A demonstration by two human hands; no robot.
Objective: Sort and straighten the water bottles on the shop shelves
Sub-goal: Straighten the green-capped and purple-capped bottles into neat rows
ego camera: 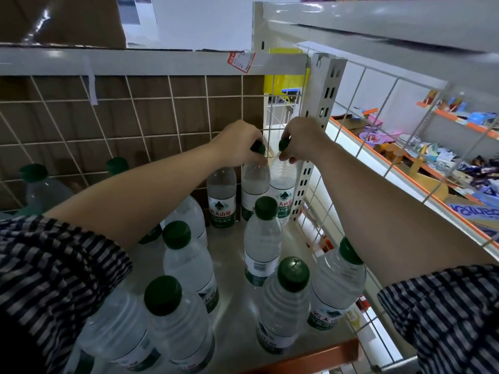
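At the shelf's (pixel 294 247) back corner, left hand (pixel 237 144) and right hand (pixel 301 140) each grip a green-capped bottle (pixel 255 184) (pixel 283 184) of clear water.

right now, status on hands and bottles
Left hand grips back-row bottle by its cap. Right hand grips corner bottle likewise. Loose bottle stands just in front.

About twelve green-capped water bottles (pixel 263 238), two hands (pixel 237 144)

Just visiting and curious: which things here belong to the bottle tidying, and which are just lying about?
Job: left hand gripping back bottle; right hand gripping corner bottle; other water bottles; shelf.
Lying about: price tag; cardboard box; goods on next shelf.
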